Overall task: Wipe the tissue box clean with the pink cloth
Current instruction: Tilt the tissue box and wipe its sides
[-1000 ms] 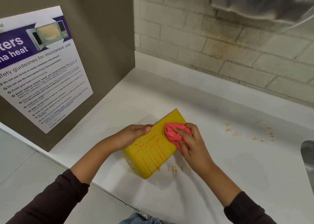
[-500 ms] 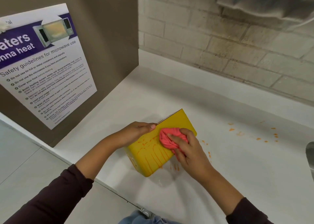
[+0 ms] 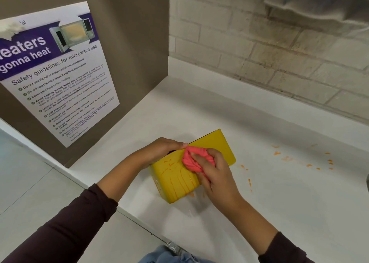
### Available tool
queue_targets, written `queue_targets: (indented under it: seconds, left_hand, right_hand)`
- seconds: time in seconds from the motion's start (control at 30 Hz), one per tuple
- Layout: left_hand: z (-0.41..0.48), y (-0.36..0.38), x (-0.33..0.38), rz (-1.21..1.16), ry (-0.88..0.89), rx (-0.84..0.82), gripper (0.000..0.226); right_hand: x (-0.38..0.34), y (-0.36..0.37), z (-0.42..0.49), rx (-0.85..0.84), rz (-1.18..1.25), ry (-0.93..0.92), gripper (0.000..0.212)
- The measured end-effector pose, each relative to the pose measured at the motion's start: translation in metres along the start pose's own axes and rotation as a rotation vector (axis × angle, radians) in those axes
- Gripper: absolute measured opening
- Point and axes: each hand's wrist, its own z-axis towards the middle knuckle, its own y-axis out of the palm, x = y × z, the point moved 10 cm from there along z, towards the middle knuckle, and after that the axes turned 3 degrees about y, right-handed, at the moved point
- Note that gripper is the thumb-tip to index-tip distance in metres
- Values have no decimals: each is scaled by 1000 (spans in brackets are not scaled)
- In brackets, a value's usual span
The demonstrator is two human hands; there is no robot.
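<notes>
On the counter, tissue box in left hand, pink cloth in right hand.

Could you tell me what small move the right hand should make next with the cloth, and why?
Probably the right hand should drag the pink cloth down toward the near end of the tissue box, since orange streaks cover that part while the left hand holds the box steady.
</notes>
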Motion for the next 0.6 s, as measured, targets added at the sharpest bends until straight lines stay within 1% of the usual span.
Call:
queue_targets:
  seconds: [0.07, 0.17, 0.27, 0.4, 0.5, 0.6]
  left_hand:
    - [-1, -2, -1, 11, -13, 16, 23]
    - [-2, -4, -1, 50, -18, 39, 30]
    - [-4, -3, 0, 79, -26, 45, 31]
    - [-5, -2, 2, 66, -16, 71, 21]
    - [-5, -2, 4, 44, 7, 109, 23]
    - [-7, -4, 4, 36, -1, 126, 29]
  right_hand:
    - [-6, 2, -5, -57, -15, -87, 39]
    - [2, -6, -11, -100, -84, -130, 39]
    - [17, -20, -9, -45, -38, -50, 37]
    - [18, -18, -2, 45, 2, 80, 38]
    - [2, -6, 2, 54, 44, 90, 39]
    - [-9, 5, 0, 36, 22, 61, 40]
